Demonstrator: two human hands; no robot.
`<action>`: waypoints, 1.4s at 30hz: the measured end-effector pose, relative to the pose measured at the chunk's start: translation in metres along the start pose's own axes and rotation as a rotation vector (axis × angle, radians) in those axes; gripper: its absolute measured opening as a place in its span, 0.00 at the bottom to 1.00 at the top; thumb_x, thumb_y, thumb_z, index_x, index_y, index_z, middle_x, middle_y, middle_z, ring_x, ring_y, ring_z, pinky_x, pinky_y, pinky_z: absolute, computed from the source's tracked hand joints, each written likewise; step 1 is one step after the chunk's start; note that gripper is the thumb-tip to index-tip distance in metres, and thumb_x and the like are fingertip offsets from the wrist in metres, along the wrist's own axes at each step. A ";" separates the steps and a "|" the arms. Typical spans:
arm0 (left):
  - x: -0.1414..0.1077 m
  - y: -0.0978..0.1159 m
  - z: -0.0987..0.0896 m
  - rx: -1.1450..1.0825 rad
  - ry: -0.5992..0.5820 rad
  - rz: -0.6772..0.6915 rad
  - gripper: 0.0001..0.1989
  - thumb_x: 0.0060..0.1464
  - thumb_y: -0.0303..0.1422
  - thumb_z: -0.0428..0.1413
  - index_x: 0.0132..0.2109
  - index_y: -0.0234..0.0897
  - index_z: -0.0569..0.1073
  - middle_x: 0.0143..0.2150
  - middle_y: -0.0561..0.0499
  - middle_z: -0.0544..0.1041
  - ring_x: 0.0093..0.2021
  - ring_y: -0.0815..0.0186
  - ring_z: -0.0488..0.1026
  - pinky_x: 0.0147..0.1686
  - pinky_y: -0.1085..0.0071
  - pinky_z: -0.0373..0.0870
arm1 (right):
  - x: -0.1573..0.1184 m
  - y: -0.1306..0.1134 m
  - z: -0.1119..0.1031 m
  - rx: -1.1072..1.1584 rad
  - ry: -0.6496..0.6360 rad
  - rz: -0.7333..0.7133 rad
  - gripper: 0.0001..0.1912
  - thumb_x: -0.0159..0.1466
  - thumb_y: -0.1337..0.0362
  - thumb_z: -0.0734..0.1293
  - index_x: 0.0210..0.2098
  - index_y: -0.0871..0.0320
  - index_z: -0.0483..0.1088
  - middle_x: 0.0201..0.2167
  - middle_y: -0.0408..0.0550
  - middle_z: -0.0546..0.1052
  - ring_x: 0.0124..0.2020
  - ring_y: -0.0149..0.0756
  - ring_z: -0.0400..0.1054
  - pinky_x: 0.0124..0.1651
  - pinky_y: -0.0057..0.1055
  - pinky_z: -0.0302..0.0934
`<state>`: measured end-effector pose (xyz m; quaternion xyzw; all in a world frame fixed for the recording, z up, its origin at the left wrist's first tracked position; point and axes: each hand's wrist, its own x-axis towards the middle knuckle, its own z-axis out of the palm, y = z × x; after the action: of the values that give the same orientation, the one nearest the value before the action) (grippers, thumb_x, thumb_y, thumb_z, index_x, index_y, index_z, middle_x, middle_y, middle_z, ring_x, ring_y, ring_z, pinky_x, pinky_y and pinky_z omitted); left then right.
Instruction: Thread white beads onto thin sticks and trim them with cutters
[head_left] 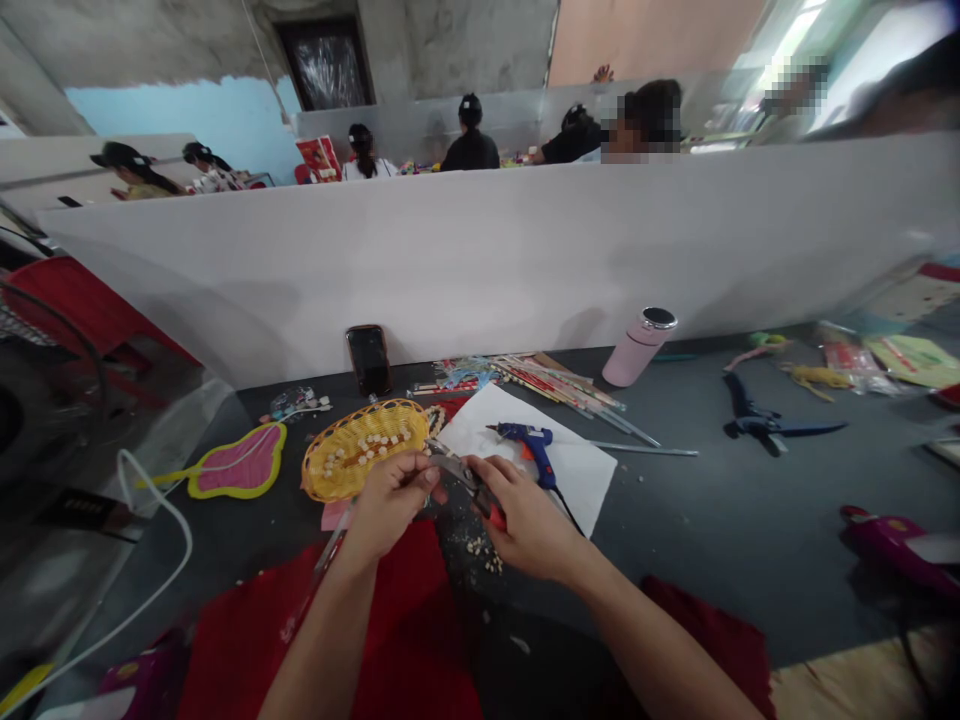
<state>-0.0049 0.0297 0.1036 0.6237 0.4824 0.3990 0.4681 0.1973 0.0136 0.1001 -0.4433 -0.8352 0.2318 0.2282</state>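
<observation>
My right hand (521,510) is wrapped round the red handle of a pair of pliers (459,470), whose jaws point left. Just left of the jaws, my left hand (397,495) is pinched; a small piece between its fingers is too small to name. Behind my left hand sits a yellow woven basket (319,470) with a string of pale beads (375,442). A blue glue gun (534,445) lies on a white sheet (592,490). Small pale bits (491,560) are scattered below my hands, beside a red cloth (420,620).
On the grey table (720,520) stand a phone (368,360) and a pink bottle (637,348), with thin sticks (555,385) between them. A pink-yellow paddle shape (238,462) lies left, a dark blue tool (757,420) right. A white partition (465,260) runs behind; people sit beyond it.
</observation>
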 end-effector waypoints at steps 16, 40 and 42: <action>-0.017 0.015 0.001 -0.496 -0.157 -0.207 0.14 0.45 0.38 0.61 0.30 0.32 0.68 0.19 0.51 0.72 0.13 0.80 0.49 0.14 0.79 0.41 | -0.008 -0.014 -0.022 -0.131 -0.011 -0.090 0.38 0.51 0.73 0.59 0.61 0.55 0.51 0.53 0.53 0.63 0.53 0.45 0.54 0.56 0.45 0.47; -0.067 -0.015 0.039 0.133 0.184 0.115 0.06 0.53 0.30 0.51 0.31 0.36 0.72 0.27 0.52 0.75 0.29 0.66 0.72 0.32 0.73 0.66 | -0.069 -0.031 0.033 0.144 -0.016 0.098 0.29 0.57 0.72 0.59 0.58 0.60 0.54 0.51 0.55 0.66 0.51 0.40 0.61 0.55 0.36 0.56; -0.069 -0.018 0.039 0.134 0.173 0.111 0.07 0.53 0.31 0.51 0.31 0.36 0.72 0.27 0.52 0.75 0.30 0.66 0.72 0.32 0.73 0.66 | -0.072 -0.031 0.038 0.190 -0.011 0.095 0.28 0.57 0.71 0.60 0.57 0.60 0.55 0.51 0.54 0.66 0.52 0.39 0.61 0.55 0.35 0.55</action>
<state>0.0131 -0.0435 0.0731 0.6427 0.5114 0.4435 0.3589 0.1915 -0.0702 0.0756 -0.4576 -0.7887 0.3230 0.2533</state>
